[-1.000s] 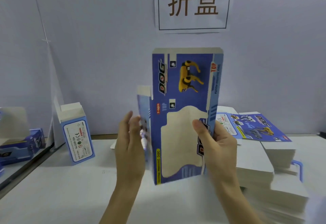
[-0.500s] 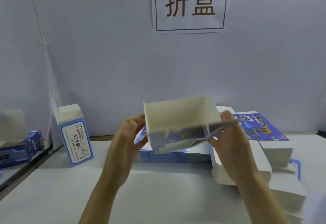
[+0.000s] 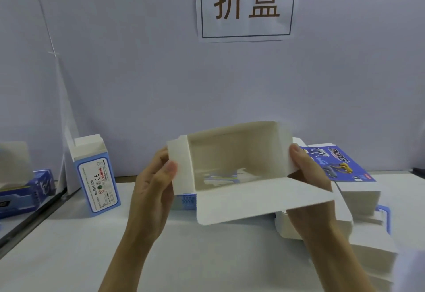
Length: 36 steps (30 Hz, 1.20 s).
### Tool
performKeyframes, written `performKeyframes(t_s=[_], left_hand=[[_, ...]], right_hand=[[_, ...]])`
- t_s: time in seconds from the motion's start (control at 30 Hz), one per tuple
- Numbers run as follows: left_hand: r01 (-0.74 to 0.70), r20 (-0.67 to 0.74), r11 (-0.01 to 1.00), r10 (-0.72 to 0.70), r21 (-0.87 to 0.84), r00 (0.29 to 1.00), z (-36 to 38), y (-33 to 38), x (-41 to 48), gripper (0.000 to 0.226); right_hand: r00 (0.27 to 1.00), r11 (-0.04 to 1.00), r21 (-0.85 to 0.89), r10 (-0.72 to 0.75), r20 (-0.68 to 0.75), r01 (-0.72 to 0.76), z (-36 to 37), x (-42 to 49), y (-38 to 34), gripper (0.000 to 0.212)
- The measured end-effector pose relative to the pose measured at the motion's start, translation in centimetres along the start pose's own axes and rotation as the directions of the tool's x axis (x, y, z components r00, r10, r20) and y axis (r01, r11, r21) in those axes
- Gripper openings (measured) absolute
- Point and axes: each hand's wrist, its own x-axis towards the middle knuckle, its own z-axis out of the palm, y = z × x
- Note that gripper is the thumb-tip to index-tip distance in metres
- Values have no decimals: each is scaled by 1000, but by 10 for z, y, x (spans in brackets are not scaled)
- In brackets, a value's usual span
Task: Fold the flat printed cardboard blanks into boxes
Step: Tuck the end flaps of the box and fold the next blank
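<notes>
I hold a half-formed cardboard box (image 3: 230, 153) above the table with its open end facing me, so its plain white inside shows. A long white flap hangs from its near lower edge and short side flaps stick out at both ends. My left hand (image 3: 154, 188) grips the left end, thumb pressed on the left side flap. My right hand (image 3: 305, 176) grips the right end, thumb on the right side flap. A stack of flat printed blanks (image 3: 345, 167), blue with a yellow dog picture, lies at the right behind my right hand.
A finished blue box (image 3: 96, 176) stands upright at the left with its top flap up. More blue boxes (image 3: 25, 188) lie at the far left edge. A paper sign (image 3: 246, 4) hangs on the grey wall. The white table (image 3: 69, 257) stretches before me.
The blank stood upright and flat with its printed face toward me; it is now opened into a tube and turned so its open end faces me, both thumbs on the side flaps.
</notes>
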Motion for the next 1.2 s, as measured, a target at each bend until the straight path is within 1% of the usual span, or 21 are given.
performKeyframes(t_s=[0.07,0.1,0.17,0.2,0.3,0.37,0.43,0.5,0.57,0.6,0.63,0.67,0.7,0.77,0.83,0.9,0.93,1.03,1.1,1.13,1.2], left_hand=[[-22,20,999,23,-38,1000,0,0,0,26],[-25,22,998,26,-54,999,0,0,0,23],[-21,39,997,24,-74,999,1,-1,-1,33],[-22,44,997,25,-71,999,2,-2,-1,38],[-48,22,998,49,-40,999,9,-6,-1,38],[-61,-80,998,59,-31,995,16,-7,0,31],[-15,-230,999,24,40,973,25,-8,0,27],[153,-381,974,-79,168,921,33,-8,-2,32],[379,-398,923,-323,67,858,36,-8,-2,49],[481,-344,875,-467,-48,815,36,-8,-1,63],[559,-237,809,-588,-182,774,36,-6,-1,76],[598,-87,737,-650,-314,755,37,-4,-1,81],[605,47,669,-653,-433,756,40,-1,-2,79],[567,198,582,-575,-584,794,39,8,-4,63],[535,258,575,-494,-620,830,35,17,-5,45],[548,204,637,-532,-542,822,28,23,-3,42],[563,143,680,-571,-469,808,23,21,-2,43],[524,-38,790,-563,-319,826,20,14,1,45],[466,-93,827,-515,-315,852,22,11,3,43],[450,-106,836,-502,-314,858,21,10,3,44],[455,-109,840,-503,-295,858,18,8,3,49]], right_hand=[[994,992,-76,97,-42,-100,1,6,-2,38],[989,988,-64,134,-56,-137,2,7,-1,39],[992,988,85,128,-22,-125,5,3,7,36],[993,980,161,117,-5,-115,7,-1,9,27],[994,955,283,104,-37,-89,8,-7,17,22],[988,939,333,123,-92,-86,10,-4,23,22],[980,936,344,129,-152,-70,12,-3,30,20],[973,955,294,95,-210,-30,13,-4,36,32],[960,987,149,-22,-278,66,16,-6,39,40],[947,991,39,-112,-301,130,17,-7,40,41],[927,978,-76,-207,-313,193,17,-9,42,42],[904,948,-192,-304,-301,255,15,-10,44,42],[882,904,-297,-389,-265,308,14,-12,45,42],[869,827,-421,-470,-155,372,11,-12,41,42],[902,841,-391,-429,-57,375,7,-7,31,31],[912,849,-347,-408,49,398,0,-3,16,12],[888,818,-357,-450,94,452,-4,-2,8,15],[766,593,-496,-569,300,635,-11,-6,-18,13],[722,452,-564,-461,516,691,-6,-13,-29,8],[726,432,-585,-346,595,686,-2,-16,-31,10],[734,385,-651,-117,669,654,6,-20,-25,20]])
